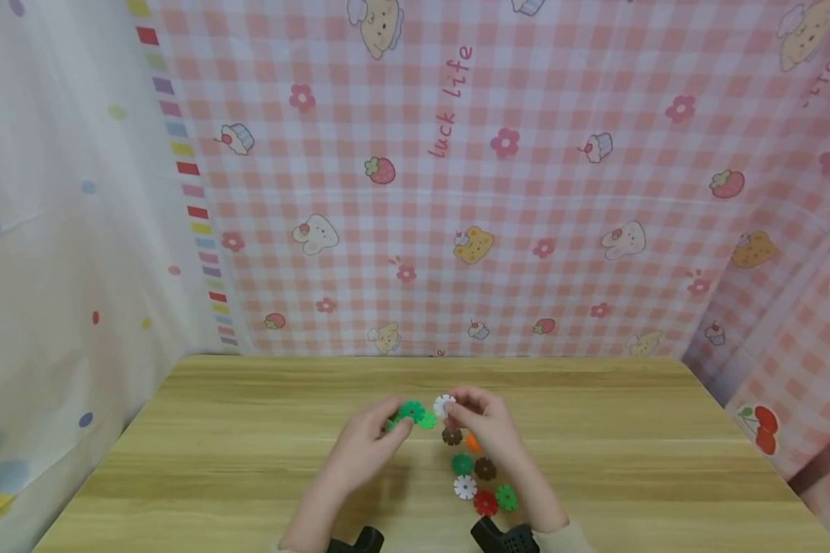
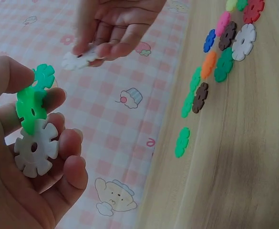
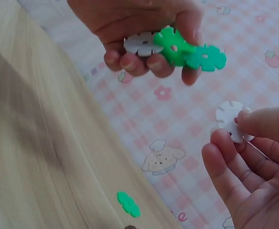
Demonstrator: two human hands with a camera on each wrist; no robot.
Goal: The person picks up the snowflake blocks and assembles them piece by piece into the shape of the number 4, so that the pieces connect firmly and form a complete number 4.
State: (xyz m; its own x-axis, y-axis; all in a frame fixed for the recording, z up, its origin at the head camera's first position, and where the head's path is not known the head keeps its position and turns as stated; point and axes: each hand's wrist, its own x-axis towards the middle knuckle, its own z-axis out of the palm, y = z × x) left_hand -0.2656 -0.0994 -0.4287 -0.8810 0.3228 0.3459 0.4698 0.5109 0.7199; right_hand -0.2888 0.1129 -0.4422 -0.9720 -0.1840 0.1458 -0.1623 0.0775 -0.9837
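Note:
My left hand (image 1: 360,449) holds a short chain of notched snowflake discs joined edge to edge. In the left wrist view, a white disc (image 2: 28,155) rests against the curled fingers at one end. A bright green disc (image 2: 25,107) forms the middle, and a darker green disc (image 2: 45,76) pokes out past the thumb and index finger. To the right, my right hand (image 1: 491,426) pinches a single white disc (image 3: 225,114) between thumb and fingers. A small gap separates that disc from the chain, both raised above the table.
Loose discs lie on the wooden table (image 1: 249,461), below and beside the right forearm: brown (image 1: 486,469), orange (image 1: 472,443), dark green (image 1: 462,465), white (image 1: 466,487), red (image 1: 486,504) and bright green (image 1: 506,498). A pink checked cloth (image 1: 415,192) hangs behind the table.

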